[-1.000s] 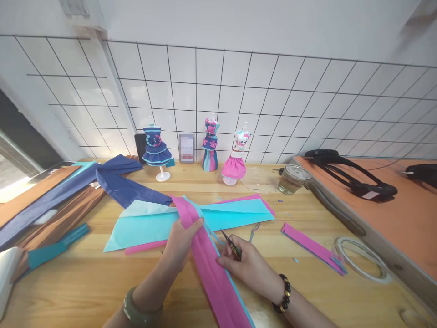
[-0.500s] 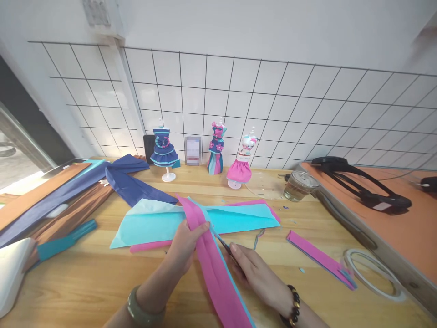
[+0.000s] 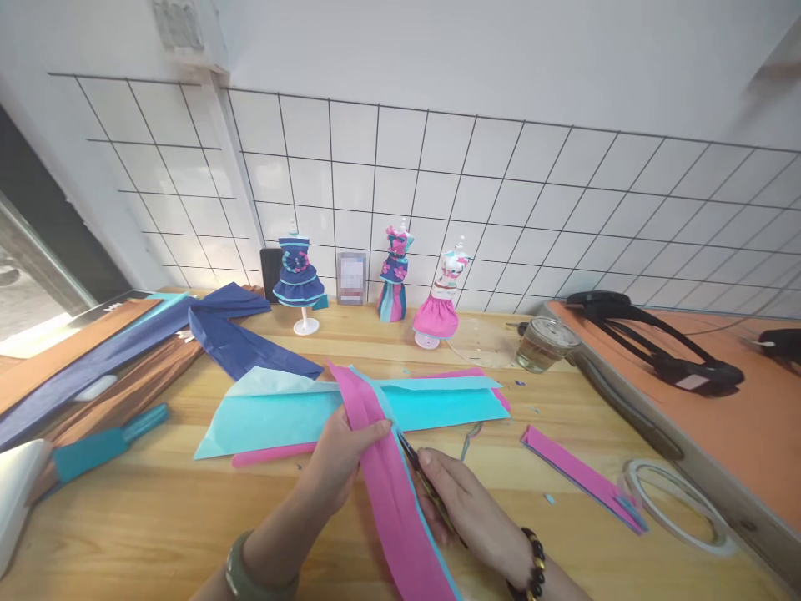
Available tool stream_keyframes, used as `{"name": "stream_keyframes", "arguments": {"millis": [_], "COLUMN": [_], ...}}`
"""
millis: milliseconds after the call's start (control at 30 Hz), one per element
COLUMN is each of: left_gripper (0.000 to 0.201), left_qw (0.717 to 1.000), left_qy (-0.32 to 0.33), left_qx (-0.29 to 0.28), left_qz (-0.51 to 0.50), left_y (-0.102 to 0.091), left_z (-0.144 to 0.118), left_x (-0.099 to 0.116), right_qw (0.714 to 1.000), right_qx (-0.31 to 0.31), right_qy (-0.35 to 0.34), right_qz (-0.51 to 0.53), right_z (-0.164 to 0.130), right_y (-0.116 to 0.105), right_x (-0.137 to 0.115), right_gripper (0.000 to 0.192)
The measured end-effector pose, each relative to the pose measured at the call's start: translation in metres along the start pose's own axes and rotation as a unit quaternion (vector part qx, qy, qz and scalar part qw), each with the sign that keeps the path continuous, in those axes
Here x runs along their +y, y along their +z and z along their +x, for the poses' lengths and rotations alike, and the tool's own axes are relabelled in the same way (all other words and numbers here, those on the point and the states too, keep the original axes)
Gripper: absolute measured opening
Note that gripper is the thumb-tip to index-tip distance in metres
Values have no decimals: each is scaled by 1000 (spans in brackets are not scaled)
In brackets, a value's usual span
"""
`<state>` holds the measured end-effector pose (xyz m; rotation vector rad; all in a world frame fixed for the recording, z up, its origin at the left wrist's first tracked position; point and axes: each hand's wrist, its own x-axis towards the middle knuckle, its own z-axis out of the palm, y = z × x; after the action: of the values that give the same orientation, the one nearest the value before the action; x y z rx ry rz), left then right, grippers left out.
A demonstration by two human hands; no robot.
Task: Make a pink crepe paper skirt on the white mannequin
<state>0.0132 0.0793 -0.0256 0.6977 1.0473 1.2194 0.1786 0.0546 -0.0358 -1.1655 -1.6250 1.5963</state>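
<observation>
Pink strip (image 3: 383, 472) slanted across blue sheet (image 3: 275, 417), toward viewer. Nearside of sheet, left hand (image 3: 338, 451) pinched strip, thumb on top; right hand (image 3: 466, 505) grasped scissors (image 3: 431, 484) at strip's edge. Step seemed edge-trimming; next cut likely called for taut strip, thumb clear.

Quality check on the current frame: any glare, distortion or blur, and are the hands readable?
Head view: glare whitens the far-left edge; head view: black grid lines on the white tiled wall slant, suggesting wide-angle distortion; head view: the small grey rectangular panel is pixelated; head view: left hand and right hand are readable.
</observation>
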Motion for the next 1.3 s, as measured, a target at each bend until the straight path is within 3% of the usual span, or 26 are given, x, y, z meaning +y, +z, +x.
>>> {"name": "stream_keyframes", "arguments": {"millis": [233,800,1100,1300], "left_gripper": [28,27,26,24], "left_qw": [1000,999,999,998], "left_qy": [-8,1,11,8], "left_qx": [-2,-40,-6,25], "left_qz": [-6,-8,-34,-55], "left_y": [1,13,18,22], "left_z": [-2,-12,-15,-19], "left_x": [-1,-10,-12,-8], "right_qw": [1000,999,998,996], "right_qx": [-10,30,47,62], "right_qy": [-12,-26,-27,-47], "right_qz": [-8,6,11,-50], "right_z": [-3,-1,0,-1], "right_y": [0,4,10,10], "right_x": [-9,2,3,2], "right_gripper": [52,47,49,50]}}
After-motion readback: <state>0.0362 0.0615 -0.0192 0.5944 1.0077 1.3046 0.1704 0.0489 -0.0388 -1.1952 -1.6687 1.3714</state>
